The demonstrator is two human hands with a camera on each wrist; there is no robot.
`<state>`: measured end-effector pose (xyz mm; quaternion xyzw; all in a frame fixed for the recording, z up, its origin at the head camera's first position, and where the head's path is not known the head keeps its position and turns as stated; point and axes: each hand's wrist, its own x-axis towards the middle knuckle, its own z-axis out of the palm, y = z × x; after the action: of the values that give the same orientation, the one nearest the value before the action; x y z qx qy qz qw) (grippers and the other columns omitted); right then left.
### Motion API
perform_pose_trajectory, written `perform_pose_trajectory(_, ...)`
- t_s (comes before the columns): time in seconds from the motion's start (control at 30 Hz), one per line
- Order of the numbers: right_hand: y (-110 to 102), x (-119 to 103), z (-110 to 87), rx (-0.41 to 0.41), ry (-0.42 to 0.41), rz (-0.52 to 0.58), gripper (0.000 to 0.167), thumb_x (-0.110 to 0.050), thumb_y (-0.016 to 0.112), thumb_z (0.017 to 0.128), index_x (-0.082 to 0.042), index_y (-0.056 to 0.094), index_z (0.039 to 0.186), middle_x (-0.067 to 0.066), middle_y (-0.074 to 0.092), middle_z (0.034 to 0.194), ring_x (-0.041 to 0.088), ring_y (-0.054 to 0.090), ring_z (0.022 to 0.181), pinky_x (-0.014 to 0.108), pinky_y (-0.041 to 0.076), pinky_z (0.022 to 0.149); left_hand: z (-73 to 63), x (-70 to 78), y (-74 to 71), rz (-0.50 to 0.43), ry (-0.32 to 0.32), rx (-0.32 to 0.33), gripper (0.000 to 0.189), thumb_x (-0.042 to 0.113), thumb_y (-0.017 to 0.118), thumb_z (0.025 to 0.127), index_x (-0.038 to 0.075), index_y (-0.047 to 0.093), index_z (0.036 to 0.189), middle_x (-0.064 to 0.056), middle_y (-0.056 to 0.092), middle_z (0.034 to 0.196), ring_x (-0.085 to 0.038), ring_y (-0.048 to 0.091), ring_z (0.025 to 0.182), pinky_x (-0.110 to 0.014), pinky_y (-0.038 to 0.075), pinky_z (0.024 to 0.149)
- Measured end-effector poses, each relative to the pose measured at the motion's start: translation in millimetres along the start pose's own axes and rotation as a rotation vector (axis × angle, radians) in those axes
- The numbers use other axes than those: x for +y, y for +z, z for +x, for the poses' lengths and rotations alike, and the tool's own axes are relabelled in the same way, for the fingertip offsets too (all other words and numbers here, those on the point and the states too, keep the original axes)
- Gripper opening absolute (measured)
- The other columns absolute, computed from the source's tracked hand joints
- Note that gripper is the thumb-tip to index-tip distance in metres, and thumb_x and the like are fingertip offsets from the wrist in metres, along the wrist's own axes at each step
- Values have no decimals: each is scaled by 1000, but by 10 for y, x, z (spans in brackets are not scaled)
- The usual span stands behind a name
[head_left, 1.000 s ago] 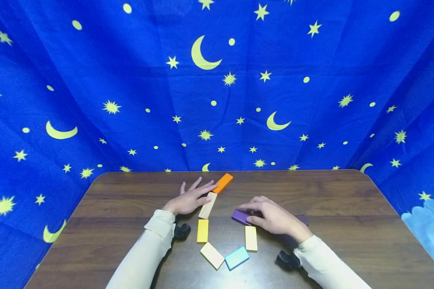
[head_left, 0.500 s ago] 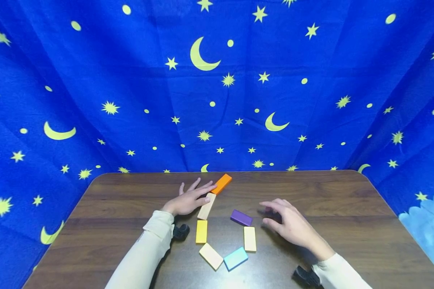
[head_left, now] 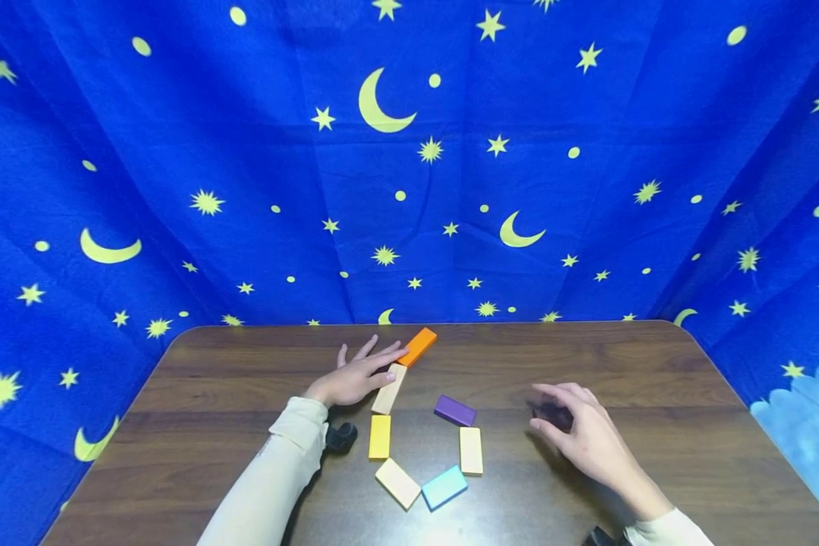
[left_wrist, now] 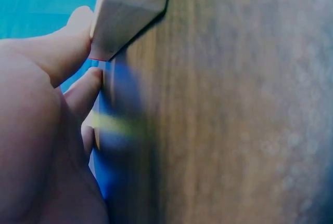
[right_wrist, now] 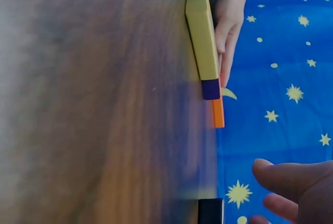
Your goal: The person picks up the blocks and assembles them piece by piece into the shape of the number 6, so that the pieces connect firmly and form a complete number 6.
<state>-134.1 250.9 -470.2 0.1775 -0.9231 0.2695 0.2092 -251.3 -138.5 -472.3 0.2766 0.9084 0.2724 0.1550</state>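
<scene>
My left hand [head_left: 351, 378] lies with fingers spread at the far end of a curved row of flat blocks. Its index finger touches the orange block [head_left: 418, 347] and its thumb rests at the natural wood block [head_left: 388, 390], which shows close up in the left wrist view. My right hand [head_left: 590, 436] hovers right of the row, thumb and fingers apart, over a dark block [right_wrist: 210, 211]. In the right wrist view its fingertips [right_wrist: 263, 163] stand clear of that block. The purple block [head_left: 455, 410] lies at the row's right end, left of this hand.
Continuing the curve on the brown table [head_left: 682, 379] are a yellow block [head_left: 380, 437], a cream block [head_left: 398, 484], a light blue block [head_left: 444, 487] and another cream block [head_left: 471, 451]. A blue star-patterned cloth [head_left: 409, 167] hangs behind the table.
My right hand has let go of the purple block at the row's end and moved right to the dark block. My left hand and the row stay as they were.
</scene>
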Motion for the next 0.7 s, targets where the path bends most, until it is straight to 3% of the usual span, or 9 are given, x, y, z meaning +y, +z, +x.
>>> perform_pose_trajectory(0.2, -33, -3, -52, 52, 59, -22, 49, -19, 89, 73, -6, 72, 117, 8, 69, 105, 29, 60, 100, 45, 42, 85, 7, 0, -6, 6, -10, 0, 53, 44, 42, 107, 32, 33, 158, 5, 23, 166, -32, -3, 155, -70, -17, 110)
perform_pose_trajectory(0.37, -47, -28, -112, 89, 156, -66, 49, -26, 90, 73, -7, 73, 115, 14, 67, 103, 36, 59, 98, 50, 42, 81, 4, 9, -17, 9, -13, -5, 53, 43, 43, 107, 32, 33, 158, 5, 23, 165, -31, -3, 155, -70, -17, 110)
perform_pose_trajectory(0.7, -81, -77, -141, -6, 335, -152, 72, -49, 84, 77, -1, 64, 126, 27, 64, 113, 47, 57, 104, 60, 46, 80, 1, -12, 9, 17, -8, 0, 52, 41, 43, 107, 33, 34, 158, 5, 24, 165, -32, -1, 155, -70, -16, 110)
